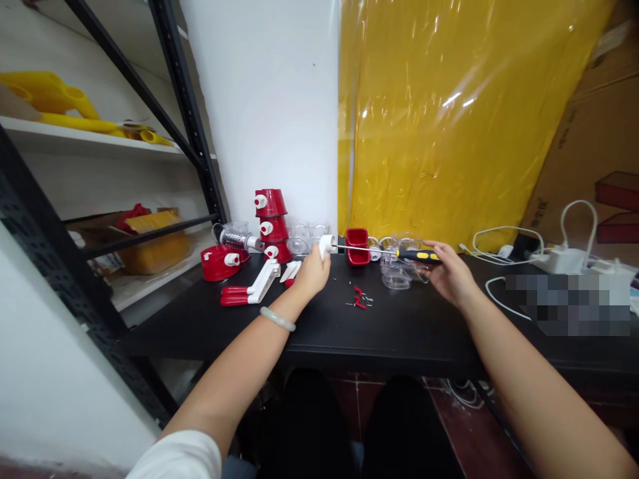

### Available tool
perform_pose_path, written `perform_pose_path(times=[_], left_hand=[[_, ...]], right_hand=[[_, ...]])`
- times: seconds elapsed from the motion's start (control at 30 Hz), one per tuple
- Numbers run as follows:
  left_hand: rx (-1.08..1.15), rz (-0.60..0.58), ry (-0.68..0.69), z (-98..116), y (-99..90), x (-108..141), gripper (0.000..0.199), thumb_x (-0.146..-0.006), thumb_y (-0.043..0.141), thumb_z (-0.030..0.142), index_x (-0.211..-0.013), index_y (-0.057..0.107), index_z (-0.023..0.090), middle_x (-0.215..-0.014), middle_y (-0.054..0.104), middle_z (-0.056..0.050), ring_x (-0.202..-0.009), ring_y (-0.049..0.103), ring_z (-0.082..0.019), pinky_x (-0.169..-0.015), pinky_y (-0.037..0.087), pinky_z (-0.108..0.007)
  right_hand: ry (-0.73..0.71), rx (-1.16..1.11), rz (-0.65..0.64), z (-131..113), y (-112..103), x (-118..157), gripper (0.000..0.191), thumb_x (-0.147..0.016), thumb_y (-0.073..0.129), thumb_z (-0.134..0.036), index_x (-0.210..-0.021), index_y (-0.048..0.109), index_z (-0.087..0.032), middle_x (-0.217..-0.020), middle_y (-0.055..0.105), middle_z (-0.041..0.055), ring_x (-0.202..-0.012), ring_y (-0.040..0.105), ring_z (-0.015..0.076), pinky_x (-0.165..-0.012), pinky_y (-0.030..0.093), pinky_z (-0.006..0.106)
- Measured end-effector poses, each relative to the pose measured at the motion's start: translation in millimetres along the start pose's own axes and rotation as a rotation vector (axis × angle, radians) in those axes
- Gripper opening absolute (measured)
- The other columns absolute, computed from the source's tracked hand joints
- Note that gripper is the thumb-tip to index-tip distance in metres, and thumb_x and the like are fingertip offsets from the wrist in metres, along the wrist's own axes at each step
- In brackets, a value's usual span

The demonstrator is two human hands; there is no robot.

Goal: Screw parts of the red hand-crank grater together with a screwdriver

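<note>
Left hand (pixel 314 271): grips small white plastic part (pixel 326 244), centre of the frame
Right hand (pixel 452 274): holds black-and-yellow screwdriver (pixel 419 256)
Risk: screwdriver may slip, because the part has only fingers for support

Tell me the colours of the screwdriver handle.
The screwdriver handle is black with yellow patches, seen best in the head view.
</note>
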State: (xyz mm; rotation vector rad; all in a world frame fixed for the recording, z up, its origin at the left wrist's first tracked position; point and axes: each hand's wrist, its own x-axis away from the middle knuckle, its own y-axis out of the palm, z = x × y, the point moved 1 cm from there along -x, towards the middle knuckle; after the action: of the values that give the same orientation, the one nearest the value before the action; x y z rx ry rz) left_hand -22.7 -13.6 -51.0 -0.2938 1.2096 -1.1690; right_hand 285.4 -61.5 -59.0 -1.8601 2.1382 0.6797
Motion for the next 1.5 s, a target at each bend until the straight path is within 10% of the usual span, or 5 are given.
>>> perform_pose_path(times=[0.13,0.37,0.57,1.1,1.5], left_hand=[[0.006,0.008,0.014,-1.5,1.3,-0.4,0.027,-0.096,0.037,0.033,-0.113,0.046,0.015,-0.090,0.067,-0.015,-0.084,0.068,-0.029,-0.075,0.051,-0.040],[0.011,0.010,0.028,-0.4,-0.1,0.5,0.027,-0.096,0.037,0.033,-0.112,0.047,0.015,-0.090,0.067,-0.015,-0.085,0.067,-0.031,-0.075,0.051,-0.041],[0.009,0.021,0.027,-1.6,-1.4,-1.1,0.028,-0.097,0.036,0.033,-0.115,0.046,0.014,-0.090,0.067,-0.015,-0.086,0.067,-0.030,-0.076,0.051,-0.041],[-0.054,-0.025,0.016,-3.6,-8.4,-3.3,0.031,-0.097,0.036,0.034,-0.118,0.048,0.014,-0.097,0.068,-0.016,-0.088,0.067,-0.029,-0.076,0.051,-0.039],[-0.206,-0.157,0.235,9.0,-7.2,8.3,0.044,-0.090,0.054,0.030,-0.134,0.057,0.036,-0.109,0.067,-0.007,-0.100,0.065,-0.026,-0.086,0.049,-0.035]], right_hand=[[0.014,0.251,0.135,7.6,-3.2,-2.9,0.042,-0.082,0.055,-0.064,-0.086,0.059,-0.022,-0.060,0.056,0.0013,-0.041,0.046,0.0126,-0.041,0.036,0.029],[-0.085,-0.076,0.030,2.1,-2.2,-2.3,0.047,-0.062,0.076,-0.035,-0.100,0.049,-0.031,-0.094,0.066,0.0002,-0.082,0.066,0.0181,-0.066,0.052,0.030],[0.105,0.214,0.061,10.9,2.5,-0.6,0.043,-0.078,0.059,-0.065,-0.088,0.057,-0.023,-0.058,0.055,-0.0015,-0.039,0.045,0.0117,-0.038,0.032,0.025],[-0.129,0.374,0.228,17.1,-15.0,-12.4,0.035,-0.070,0.073,-0.053,-0.082,0.064,-0.022,-0.079,0.064,0.0022,-0.063,0.055,0.0156,-0.062,0.045,0.030],[-0.233,0.822,0.073,28.3,-5.4,-6.6,0.032,-0.080,0.059,-0.054,-0.083,0.061,-0.022,-0.085,0.068,0.0070,-0.077,0.061,0.0220,-0.074,0.046,0.035]])
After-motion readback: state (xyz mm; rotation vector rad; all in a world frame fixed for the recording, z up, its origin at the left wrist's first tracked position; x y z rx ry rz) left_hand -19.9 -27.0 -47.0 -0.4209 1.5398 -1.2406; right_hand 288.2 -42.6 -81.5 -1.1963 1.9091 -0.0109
